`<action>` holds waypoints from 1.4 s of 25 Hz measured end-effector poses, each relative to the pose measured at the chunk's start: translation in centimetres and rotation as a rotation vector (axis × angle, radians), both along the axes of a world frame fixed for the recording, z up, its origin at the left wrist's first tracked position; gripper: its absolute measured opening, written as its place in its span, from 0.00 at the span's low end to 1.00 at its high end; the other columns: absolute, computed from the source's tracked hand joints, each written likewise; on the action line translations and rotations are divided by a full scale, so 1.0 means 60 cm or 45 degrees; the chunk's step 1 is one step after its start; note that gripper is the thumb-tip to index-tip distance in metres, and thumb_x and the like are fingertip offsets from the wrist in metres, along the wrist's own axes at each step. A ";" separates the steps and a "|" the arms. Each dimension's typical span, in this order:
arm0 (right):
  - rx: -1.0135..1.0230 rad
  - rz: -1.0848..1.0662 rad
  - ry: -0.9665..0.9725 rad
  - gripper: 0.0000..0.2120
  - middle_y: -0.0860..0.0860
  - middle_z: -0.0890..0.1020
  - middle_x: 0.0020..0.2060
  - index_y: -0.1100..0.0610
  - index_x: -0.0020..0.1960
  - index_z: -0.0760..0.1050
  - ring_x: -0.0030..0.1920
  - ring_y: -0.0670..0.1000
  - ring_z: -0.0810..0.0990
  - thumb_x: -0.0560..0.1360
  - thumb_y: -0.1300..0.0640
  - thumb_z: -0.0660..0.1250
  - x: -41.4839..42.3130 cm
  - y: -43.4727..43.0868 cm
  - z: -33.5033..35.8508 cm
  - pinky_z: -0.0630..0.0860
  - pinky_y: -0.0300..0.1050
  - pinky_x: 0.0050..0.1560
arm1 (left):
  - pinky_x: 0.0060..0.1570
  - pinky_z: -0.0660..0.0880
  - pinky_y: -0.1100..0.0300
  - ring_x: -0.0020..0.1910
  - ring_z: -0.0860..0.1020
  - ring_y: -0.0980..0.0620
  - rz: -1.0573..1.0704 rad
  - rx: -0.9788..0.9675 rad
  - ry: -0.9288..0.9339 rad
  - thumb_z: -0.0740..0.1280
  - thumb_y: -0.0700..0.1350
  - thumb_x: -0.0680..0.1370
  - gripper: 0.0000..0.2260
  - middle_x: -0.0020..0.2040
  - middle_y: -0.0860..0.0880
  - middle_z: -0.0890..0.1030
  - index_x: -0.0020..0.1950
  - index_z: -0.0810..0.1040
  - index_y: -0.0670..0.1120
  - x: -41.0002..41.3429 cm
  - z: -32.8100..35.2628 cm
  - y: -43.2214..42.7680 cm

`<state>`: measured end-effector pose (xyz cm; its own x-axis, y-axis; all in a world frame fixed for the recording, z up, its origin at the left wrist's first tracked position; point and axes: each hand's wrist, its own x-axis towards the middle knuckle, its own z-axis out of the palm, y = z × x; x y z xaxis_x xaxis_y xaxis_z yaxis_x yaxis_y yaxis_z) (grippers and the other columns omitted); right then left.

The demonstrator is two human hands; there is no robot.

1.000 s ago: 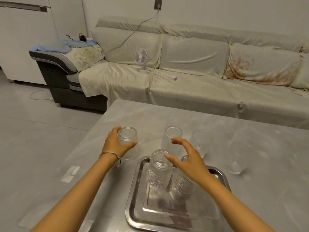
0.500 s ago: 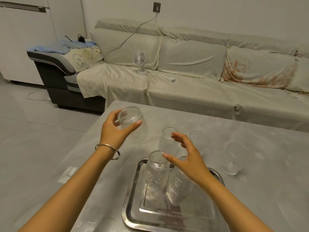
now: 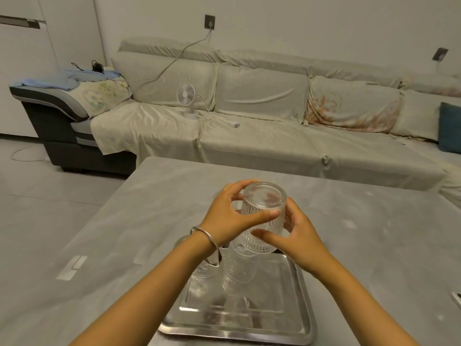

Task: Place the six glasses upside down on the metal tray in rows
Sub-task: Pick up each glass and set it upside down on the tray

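Both my hands hold one clear ribbed glass (image 3: 264,213) in the air above the far end of the metal tray (image 3: 287,318). The glass is tilted, its thick base end facing up. My left hand (image 3: 224,218) wraps its left side and my right hand (image 3: 299,238) grips its lower right side. Two ribbed glasses stand upside down on the tray: one (image 3: 239,268) just under the held glass, the other (image 3: 203,270) partly hidden behind my left wrist. The other glasses are not visible; my hands cover the table behind the tray.
The tray lies at the near middle of a grey table (image 3: 374,233), whose left edge runs diagonally past pale stickers (image 3: 72,267). A covered sofa (image 3: 274,136) with a small white fan (image 3: 187,101) stands beyond the far edge. A white object (image 3: 457,298) lies at the right.
My left hand lifted a glass from the table left of the tray and carried it right, over the tray. My right hand came up and took hold of it too.
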<state>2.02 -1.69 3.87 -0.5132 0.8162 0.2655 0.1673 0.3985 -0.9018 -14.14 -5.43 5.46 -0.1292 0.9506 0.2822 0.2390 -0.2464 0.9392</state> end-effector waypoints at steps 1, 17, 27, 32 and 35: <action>0.000 -0.028 -0.001 0.34 0.34 0.80 0.56 0.36 0.61 0.69 0.59 0.39 0.78 0.57 0.40 0.77 0.013 0.000 -0.006 0.76 0.32 0.53 | 0.46 0.77 0.67 0.56 0.75 0.60 -0.054 -0.002 0.002 0.75 0.58 0.62 0.25 0.60 0.55 0.76 0.58 0.74 0.60 0.008 -0.007 0.006; -0.201 -0.503 0.084 0.40 0.39 0.77 0.57 0.42 0.63 0.66 0.56 0.39 0.77 0.55 0.45 0.80 0.078 0.020 -0.189 0.77 0.31 0.48 | 0.73 0.49 0.46 0.66 0.69 0.55 0.024 -0.214 1.180 0.62 0.75 0.58 0.38 0.65 0.58 0.74 0.65 0.66 0.62 -0.050 -0.150 0.032; -0.212 -0.487 0.030 0.37 0.43 0.76 0.58 0.40 0.60 0.65 0.57 0.43 0.77 0.57 0.47 0.81 0.065 0.022 -0.216 0.75 0.32 0.50 | 0.72 0.49 0.48 0.66 0.70 0.53 0.019 -0.204 1.105 0.66 0.71 0.60 0.37 0.65 0.55 0.75 0.65 0.67 0.58 -0.055 -0.150 0.034; -0.195 -0.478 0.009 0.34 0.37 0.75 0.56 0.35 0.56 0.64 0.55 0.34 0.76 0.59 0.51 0.81 0.062 0.019 -0.221 0.73 0.24 0.46 | 0.72 0.48 0.48 0.66 0.70 0.53 0.021 -0.217 1.110 0.66 0.71 0.60 0.37 0.65 0.55 0.74 0.65 0.67 0.59 -0.055 -0.151 0.034; -0.198 -0.476 -0.011 0.34 0.37 0.75 0.56 0.35 0.56 0.64 0.55 0.33 0.76 0.60 0.51 0.81 0.061 0.017 -0.226 0.73 0.23 0.46 | 0.72 0.49 0.48 0.66 0.70 0.53 0.019 -0.223 1.104 0.65 0.72 0.60 0.37 0.65 0.55 0.75 0.65 0.67 0.59 -0.055 -0.151 0.034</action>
<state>5.66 -0.64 -9.66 -0.1746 0.9772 0.1209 0.2826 0.1674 -0.9445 -17.45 -3.38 -3.60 0.0501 0.9893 0.1367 0.8866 -0.1071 0.4500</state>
